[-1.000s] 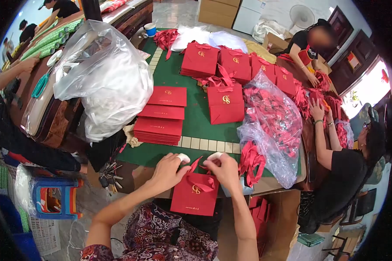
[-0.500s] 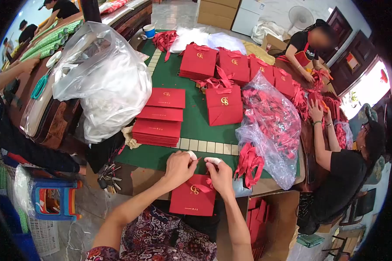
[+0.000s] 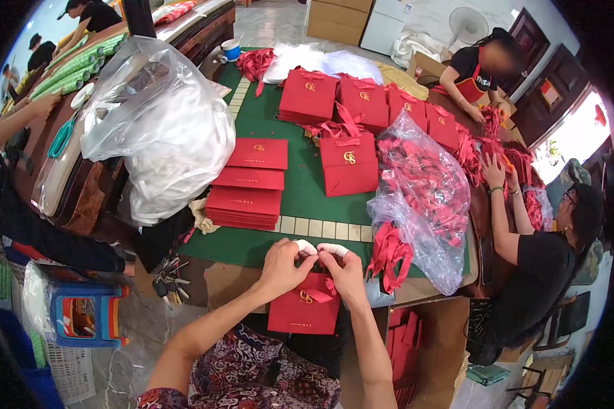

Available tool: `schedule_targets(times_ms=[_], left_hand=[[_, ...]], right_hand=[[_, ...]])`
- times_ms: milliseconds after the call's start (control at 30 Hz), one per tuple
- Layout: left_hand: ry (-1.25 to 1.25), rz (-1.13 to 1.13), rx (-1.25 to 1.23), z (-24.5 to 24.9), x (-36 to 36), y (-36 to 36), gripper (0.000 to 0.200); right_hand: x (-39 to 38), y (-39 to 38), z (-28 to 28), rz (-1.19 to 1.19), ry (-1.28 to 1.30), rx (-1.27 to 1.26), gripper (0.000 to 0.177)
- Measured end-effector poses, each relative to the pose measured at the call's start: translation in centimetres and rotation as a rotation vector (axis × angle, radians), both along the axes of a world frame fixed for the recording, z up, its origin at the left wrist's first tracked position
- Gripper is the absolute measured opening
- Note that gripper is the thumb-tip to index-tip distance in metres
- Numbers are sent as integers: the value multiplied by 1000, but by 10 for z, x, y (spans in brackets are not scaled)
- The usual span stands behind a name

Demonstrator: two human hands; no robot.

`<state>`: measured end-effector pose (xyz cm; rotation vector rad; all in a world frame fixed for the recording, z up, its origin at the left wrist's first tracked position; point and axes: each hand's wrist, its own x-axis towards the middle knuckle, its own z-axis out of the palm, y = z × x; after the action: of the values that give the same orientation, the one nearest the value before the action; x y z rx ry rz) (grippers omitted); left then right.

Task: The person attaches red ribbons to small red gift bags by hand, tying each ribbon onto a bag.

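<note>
A red paper bag (image 3: 303, 315) with a gold emblem hangs flat in front of my lap, at the table's near edge. Its red ribbon (image 3: 318, 295) lies across the upper front. Just above the bag's top edge, my left hand (image 3: 284, 266) and my right hand (image 3: 344, 274) meet, thumbs and forefingers pinched on the ribbon, of which only a bit shows between them. White wrapping covers a finger on each hand. Beyond my left hand lies a stack of flat red bags (image 3: 244, 206); right of my hands is a bundle of red ribbons (image 3: 390, 258).
A clear sack of red ribbons (image 3: 426, 198) lies on the green table mat (image 3: 300, 170), near a red bag (image 3: 348, 163) and several stacks behind. A plastic sack of white material (image 3: 174, 143) is at left. An open cardboard box (image 3: 433, 361) holds red bags. Co-workers handle ribbons at right.
My fingertips have come closer together above the bag; before, a gap separated them. The bag has shifted slightly upward. At right, a co-worker's hands have moved among the ribbons.
</note>
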<state>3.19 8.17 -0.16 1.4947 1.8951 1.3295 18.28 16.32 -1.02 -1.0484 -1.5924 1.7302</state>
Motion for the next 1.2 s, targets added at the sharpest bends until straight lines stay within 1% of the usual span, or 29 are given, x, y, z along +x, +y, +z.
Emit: schedule_targets(times_ms=[100, 167, 200, 267, 300, 333, 367, 400, 433, 467, 567, 600, 667, 700, 767, 900, 967, 1067, 1100, 1133, 1167, 1200], left_hand=[[60, -7, -5, 0, -2, -1, 13], [79, -105, 0, -2, -6, -3, 16], [78, -105, 1, -1, -7, -5, 16], [-124, 33, 154, -1, -6, -12, 30], [-286, -42, -5, -9, -14, -23, 49], [-286, -45, -6, -16, -15, -31, 49], [-368, -143, -26, -24, -15, -40, 57], [-449, -242, -45, -20, -15, -43, 64], [-336, -307, -69, -8, -13, -51, 76], [-336, -308, -68, -7, -11, -55, 76], [-298, -306, -225, -2, -8, -70, 78], [-296, -309, -223, 6, -10, -74, 78], [-279, -314, -313, 19, -13, -81, 77], [-276, -313, -312, 21, -15, -85, 77], [-271, -285, -392, 22, -17, -92, 77], [-280, -348, -318, 17, -21, -95, 73], [-362, -361, -308, 14, -23, -95, 73], [-296, -349, -318, 19, -30, -96, 73], [-297, -358, -315, 20, -34, -99, 73], [-282, -280, -346, 21, -39, -104, 71], [-266, -204, -376, 23, -44, -107, 68], [-269, -215, -374, 32, -49, -109, 68]], right_hand=[[1, 1, 0, 31, -31, -1, 18], [2, 1, 3, 32, 6, 0, 16], [4, 1, 4, 32, 5, 0, 16], [9, 2, 9, -64, 87, -45, 13], [12, 3, 17, -118, 127, -44, 12], [18, 7, 17, -149, 162, -77, 13], [22, 10, 19, -164, 191, -96, 13], [24, 11, 21, -180, 219, -115, 14], [21, 11, 21, -181, 220, -115, 14], [17, 11, 22, -173, 203, -88, 14], [12, 15, 23, -168, 155, -15, 14], [11, 18, 21, -165, 125, 27, 15], [15, 30, 16, -175, 131, 47, 16], [15, 37, 18, -181, 157, 50, 16], [10, 37, 17, -205, 167, 79, 16], [5, 38, 4, -216, 165, 100, 17], [7, 39, -5, -197, 156, 82, 16], [-2, 28, -5, -268, 165, 83, 16], [-1, 27, -13, -249, 95, 169, 18], [2, 20, -6, -220, 7, 165, 21], [7, 21, -8, -205, -17, 168, 22], [13, 19, -12, -187, -42, 169, 24]])
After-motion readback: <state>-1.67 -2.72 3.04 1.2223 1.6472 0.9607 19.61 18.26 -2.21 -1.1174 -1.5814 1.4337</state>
